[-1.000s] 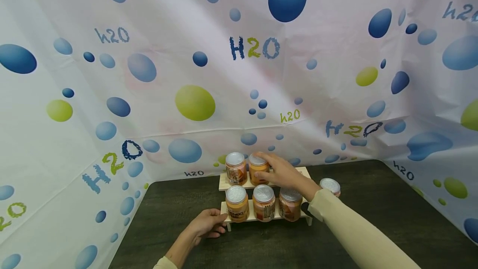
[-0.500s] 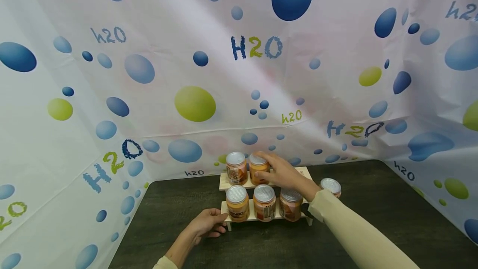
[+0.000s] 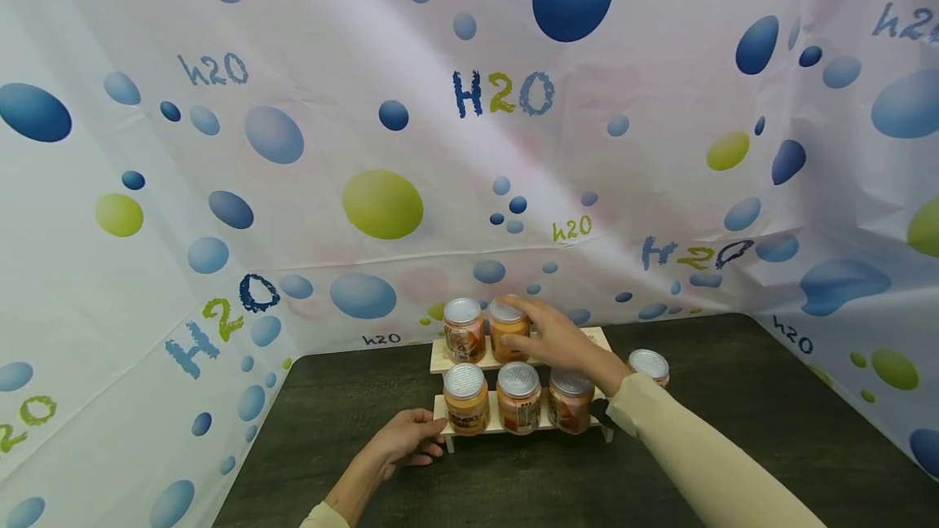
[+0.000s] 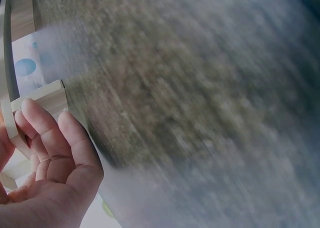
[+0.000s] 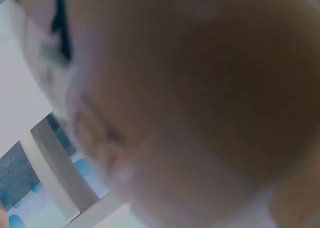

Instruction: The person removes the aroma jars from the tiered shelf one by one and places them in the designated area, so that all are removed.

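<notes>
A two-step wooden rack (image 3: 596, 340) stands on a dark table (image 3: 734, 430). Its upper step holds two orange jars with silver lids (image 3: 465, 329). My right hand (image 3: 550, 334) grips the right one (image 3: 506, 331), fingers over its lid and thumb on its front. Three more jars (image 3: 518, 398) line the lower step. My left hand (image 3: 407, 440) holds the lower step's left end; the left wrist view shows its fingers (image 4: 47, 138) against the wood (image 4: 50, 95). The right wrist view is an orange blur.
One more silver-lidded jar (image 3: 650, 365) stands on the table just right of the rack, behind my right sleeve (image 3: 697, 463). A white sheet printed with blue and green bubbles (image 3: 381, 202) walls the table at the back and both sides.
</notes>
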`<state>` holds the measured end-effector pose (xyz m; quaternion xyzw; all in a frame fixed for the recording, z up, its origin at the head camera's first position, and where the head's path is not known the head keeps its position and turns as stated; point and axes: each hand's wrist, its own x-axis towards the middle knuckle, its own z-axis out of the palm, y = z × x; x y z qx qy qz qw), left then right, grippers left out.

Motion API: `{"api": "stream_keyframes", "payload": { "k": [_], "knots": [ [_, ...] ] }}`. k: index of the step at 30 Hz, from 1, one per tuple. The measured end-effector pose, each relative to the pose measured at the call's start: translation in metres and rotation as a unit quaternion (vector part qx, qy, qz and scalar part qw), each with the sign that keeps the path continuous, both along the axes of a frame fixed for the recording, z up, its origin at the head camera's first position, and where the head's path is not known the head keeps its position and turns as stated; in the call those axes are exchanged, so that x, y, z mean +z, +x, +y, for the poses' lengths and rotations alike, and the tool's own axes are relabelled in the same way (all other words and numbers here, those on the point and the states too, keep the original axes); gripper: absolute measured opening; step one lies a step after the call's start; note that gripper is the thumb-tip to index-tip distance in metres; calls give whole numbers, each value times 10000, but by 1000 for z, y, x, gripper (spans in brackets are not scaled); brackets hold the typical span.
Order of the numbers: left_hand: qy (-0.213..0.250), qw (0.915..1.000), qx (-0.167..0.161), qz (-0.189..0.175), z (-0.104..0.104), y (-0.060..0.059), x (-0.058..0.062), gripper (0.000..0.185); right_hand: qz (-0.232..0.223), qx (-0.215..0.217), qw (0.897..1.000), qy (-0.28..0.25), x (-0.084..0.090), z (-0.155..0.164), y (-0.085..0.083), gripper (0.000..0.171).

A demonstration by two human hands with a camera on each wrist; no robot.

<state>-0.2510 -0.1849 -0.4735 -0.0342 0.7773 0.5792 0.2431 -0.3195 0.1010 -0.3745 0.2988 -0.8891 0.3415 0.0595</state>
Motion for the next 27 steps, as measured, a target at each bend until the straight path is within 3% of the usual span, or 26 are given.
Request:
{"api": "stream_keyframes", "payload": {
  "k": [16,27],
  "knots": [
    [22,10000,-36,-26,0,1,1,38,-247,-280,9992,-166,13,25,6,61],
    [-66,10000,-2,-53,2,1,2,34,131,-327,9992,-209,15,59,11,59]
  ]
}}
